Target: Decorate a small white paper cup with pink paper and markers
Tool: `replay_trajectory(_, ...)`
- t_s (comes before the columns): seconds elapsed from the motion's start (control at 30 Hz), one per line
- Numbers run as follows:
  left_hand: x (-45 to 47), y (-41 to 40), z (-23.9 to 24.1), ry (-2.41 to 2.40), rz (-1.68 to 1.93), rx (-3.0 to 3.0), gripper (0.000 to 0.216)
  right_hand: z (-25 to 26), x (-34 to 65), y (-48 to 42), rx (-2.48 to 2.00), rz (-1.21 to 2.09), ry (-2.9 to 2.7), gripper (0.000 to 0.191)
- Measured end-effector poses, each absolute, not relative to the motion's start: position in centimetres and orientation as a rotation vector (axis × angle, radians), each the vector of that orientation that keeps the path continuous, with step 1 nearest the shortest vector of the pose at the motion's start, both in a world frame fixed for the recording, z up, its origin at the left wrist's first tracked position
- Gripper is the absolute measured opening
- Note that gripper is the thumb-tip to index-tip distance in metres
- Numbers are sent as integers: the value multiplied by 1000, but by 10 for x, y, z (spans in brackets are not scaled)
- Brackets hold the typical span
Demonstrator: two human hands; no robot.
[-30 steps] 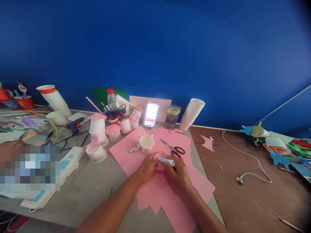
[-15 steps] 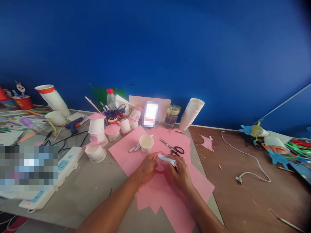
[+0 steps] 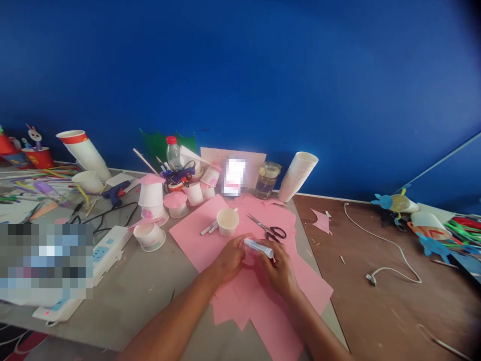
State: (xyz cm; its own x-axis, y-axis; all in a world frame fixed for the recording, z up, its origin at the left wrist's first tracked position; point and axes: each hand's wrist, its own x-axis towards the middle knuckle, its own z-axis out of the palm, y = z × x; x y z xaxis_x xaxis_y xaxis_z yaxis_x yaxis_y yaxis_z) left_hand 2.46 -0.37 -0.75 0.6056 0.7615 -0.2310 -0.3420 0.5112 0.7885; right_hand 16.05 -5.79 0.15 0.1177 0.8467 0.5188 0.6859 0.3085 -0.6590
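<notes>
My left hand is closed on the edge of a rounded pink paper piece. Its fingertips are partly hidden. Across that paper lies a white tube that looks like a marker, gripped in my right hand with the thumb along its near end. Both hands are low over large pink paper sheets. Just beyond them a white paper cup stands upright, with slim white sticks like pens beside it. Open scissors with black handles rest on the pink sheets to the right.
Pink-topped paper cups stand at left, near a white power strip and a glue gun. Behind are a bright phone, a glass jar and a leaning cup stack. A white cable lies right.
The view has shifted slightly, so things sit a little further right. The pink piece between my hands looks tilted flatter, with less of its face showing. Both grips stay the same.
</notes>
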Motion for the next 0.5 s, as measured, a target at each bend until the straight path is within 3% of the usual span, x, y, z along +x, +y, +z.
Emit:
replay_trajectory(0.17, 26, -6, -8, 514, 702, 823, 44, -6, 158, -55, -1367, 27, -1703, 21)
replay_trajectory(0.4, 27, -3, -13, 708, 729, 700, 63, -9, 168, -55, -1500, -75, -1628, 19)
replay_trajectory(0.5, 25, -3, -12, 719, 742, 707, 58, -4, 168, -58, -1509, -19, -1598, 20)
